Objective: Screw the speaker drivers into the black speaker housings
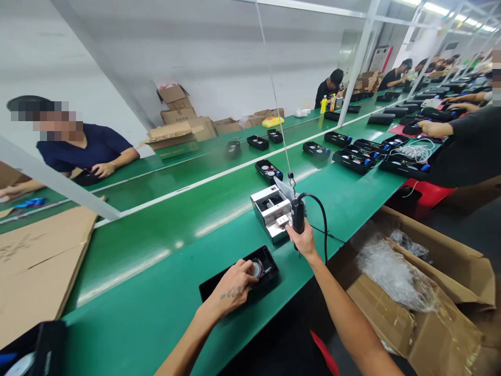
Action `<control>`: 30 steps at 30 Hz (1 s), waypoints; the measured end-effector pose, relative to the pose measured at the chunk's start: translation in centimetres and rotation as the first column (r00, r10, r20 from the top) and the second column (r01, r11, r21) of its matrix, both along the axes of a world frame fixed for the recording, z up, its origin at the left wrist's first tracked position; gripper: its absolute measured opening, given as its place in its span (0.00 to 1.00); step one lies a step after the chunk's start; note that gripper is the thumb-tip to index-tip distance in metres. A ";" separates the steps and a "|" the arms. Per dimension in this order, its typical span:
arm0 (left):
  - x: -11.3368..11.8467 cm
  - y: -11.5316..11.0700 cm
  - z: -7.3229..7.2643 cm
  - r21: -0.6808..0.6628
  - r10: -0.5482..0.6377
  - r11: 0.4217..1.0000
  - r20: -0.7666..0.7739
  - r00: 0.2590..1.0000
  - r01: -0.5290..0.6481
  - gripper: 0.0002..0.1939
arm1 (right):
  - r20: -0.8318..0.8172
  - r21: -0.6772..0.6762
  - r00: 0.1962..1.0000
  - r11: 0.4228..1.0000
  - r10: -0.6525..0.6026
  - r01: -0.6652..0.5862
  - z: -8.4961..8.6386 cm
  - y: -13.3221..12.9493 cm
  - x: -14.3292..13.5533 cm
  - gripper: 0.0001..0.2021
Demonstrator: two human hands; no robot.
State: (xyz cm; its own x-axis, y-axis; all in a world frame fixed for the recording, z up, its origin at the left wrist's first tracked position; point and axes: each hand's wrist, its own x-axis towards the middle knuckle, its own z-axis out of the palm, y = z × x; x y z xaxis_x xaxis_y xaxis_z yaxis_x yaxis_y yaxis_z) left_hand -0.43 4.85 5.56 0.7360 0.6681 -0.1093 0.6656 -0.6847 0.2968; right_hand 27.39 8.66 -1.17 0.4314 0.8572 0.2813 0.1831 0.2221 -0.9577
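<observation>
A black electric screwdriver [298, 215] hangs upright from a cord, and my right hand [303, 241] is wrapped round its lower body. Its bit points down above the bench. Left of it, a long open black plastic housing [271, 263] lies on the green bench. My left hand [235, 282] reaches into the housing with bent fingers on a round silver speaker [257, 269] near its right end. The fingertips are partly hidden. Just behind the screwdriver stands a silver-and-black screw feeder [270, 211].
Several open housings [354, 158] sit along the bench at the right, and another housing [47, 342] is at the near left. Flat cardboard [39, 250] covers the left side. A carton with plastic wrap [395, 277] stands below right. Co-workers sit across and a co-worker's hand [430, 128] is at right.
</observation>
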 end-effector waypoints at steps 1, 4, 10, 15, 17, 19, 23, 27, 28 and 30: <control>-0.2 -0.2 0.1 0.011 -0.022 1.000 -0.006 1.000 0.022 0.17 | 0.010 -0.004 1.000 1.000 -0.003 0.003 0.1 0.0 0.0 0.20; -1.0 -0.9 -0.2 0.115 -0.049 0.992 -0.041 0.998 0.053 0.17 | 0.054 -0.012 0.998 1.000 -0.017 0.018 0.5 0.2 0.0 0.20; -2.3 -1.6 -1.5 0.250 0.029 0.968 -0.008 1.000 -0.026 0.20 | 0.204 0.036 0.975 0.996 -0.085 0.080 0.5 -1.3 -1.1 0.27; -2.7 -1.6 -2.0 0.242 0.107 0.963 0.066 0.992 -0.120 0.22 | 0.607 0.303 0.792 0.940 -0.065 -0.155 0.2 -5.5 -3.5 0.26; -2.7 -1.6 -1.9 0.225 0.109 0.966 0.091 0.990 -0.127 0.23 | 0.748 0.197 0.641 0.865 0.172 -0.462 0.5 -6.1 -4.4 0.27; -2.7 -1.7 -1.8 0.205 0.109 0.970 0.107 0.988 -0.130 0.23 | 0.809 0.049 0.485 0.784 0.332 -0.619 0.8 -5.7 -5.1 0.24; -2.7 -1.7 -1.7 0.169 0.116 0.976 0.147 0.982 -0.140 0.22 | 0.857 -0.088 0.316 0.720 0.407 -0.689 1.1 -4.2 -5.2 0.19; -2.8 -1.7 -1.6 0.140 0.135 0.976 0.215 0.967 -0.167 0.18 | 0.862 -0.121 0.259 0.673 0.436 -0.730 1.2 -3.9 -4.7 0.20; -2.8 -1.7 -1.5 0.132 0.137 0.977 0.220 0.966 -0.168 0.17 | 0.860 -0.121 0.257 0.665 0.441 -0.737 1.3 -4.0 -4.6 0.20; -2.7 -1.7 -1.2 0.118 0.138 0.979 0.211 0.968 -0.166 0.16 | 0.856 -0.129 0.247 0.650 0.455 -0.749 1.6 -4.1 -4.5 0.21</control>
